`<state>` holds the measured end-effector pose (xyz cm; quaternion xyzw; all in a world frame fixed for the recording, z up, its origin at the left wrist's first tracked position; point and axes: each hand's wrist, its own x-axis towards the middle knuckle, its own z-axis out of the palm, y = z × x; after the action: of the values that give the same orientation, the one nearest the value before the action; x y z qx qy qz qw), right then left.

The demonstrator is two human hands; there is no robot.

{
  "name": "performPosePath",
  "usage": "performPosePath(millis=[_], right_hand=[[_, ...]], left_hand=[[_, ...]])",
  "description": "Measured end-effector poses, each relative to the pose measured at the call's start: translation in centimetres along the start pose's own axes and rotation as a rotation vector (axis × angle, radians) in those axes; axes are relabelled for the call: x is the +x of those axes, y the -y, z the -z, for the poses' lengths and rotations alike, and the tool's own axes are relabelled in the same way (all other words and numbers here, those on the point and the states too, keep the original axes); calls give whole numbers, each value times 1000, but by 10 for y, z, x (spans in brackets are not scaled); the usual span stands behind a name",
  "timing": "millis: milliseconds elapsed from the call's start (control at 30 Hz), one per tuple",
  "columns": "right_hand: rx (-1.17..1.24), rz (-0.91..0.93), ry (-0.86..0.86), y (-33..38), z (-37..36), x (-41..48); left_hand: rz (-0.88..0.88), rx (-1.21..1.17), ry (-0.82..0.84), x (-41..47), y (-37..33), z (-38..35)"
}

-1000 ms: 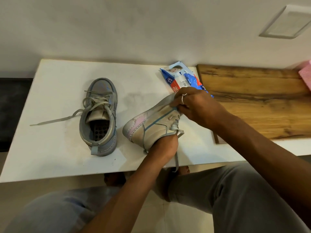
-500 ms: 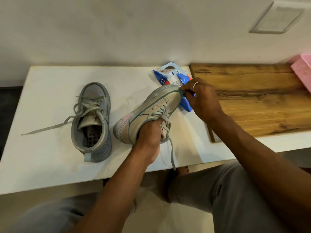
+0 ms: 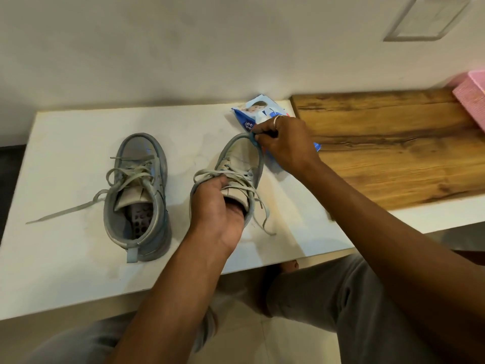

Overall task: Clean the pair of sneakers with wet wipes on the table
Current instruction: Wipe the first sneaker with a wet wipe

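From the head view, you are working at a white tabletop (image 3: 65, 153) set against the wall.

Your left hand (image 3: 217, 206) is gripping the beige sneaker (image 3: 241, 158) at its collar, with the fingers curled over the tongue and the loose laces. The sneaker's opening is mostly covered by that hand, so what is inside is not showing. The toe is pointing away from you, and you cannot tell whether the sole is touching the tabletop.

Your right hand (image 3: 286, 143) is pinching the toe rim of the same sneaker with curled fingertips. A small bluish scrap is peeking out between them, and it is too small to tell whether it is a wipe.

The wet wipes pack (image 3: 258, 112) is lying flat just behind that hand, partly hidden by it. Whether its flap is open cannot be told.

The grey sneaker (image 3: 136, 190) is standing upright to the left, apart from the beige one. Its mouth is facing up, a perforated insole is showing inside, and one lace is trailing off to the left.

A wooden board (image 3: 393, 143) is lying to the right, with a pink object (image 3: 472, 98) resting at its far corner.
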<state>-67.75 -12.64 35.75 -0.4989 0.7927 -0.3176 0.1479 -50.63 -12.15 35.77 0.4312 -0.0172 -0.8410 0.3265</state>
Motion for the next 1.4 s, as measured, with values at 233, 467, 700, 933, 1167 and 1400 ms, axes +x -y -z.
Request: performPosePath(millis=[233,467,700,933,1167,1400], right_hand=[[-34,-109,142,-1,-16,-4],[31,-213,92,1,-24,-43],[369,-537,123,14,-26,-89],[428,-538,7,14,-27,-83],[398,-557,92,21,-27,-112],[437,-537,-132,12,-49,-79]], left_hand=[[-32,-33,-29,8,0,3],[-52,-19,-44,7,1,-1],[-75,4,-102,11,0,1],[-46,33,-67,9,1,2],[-71,56,-108,17,1,4],[-65,33,-106,16,-1,6]])
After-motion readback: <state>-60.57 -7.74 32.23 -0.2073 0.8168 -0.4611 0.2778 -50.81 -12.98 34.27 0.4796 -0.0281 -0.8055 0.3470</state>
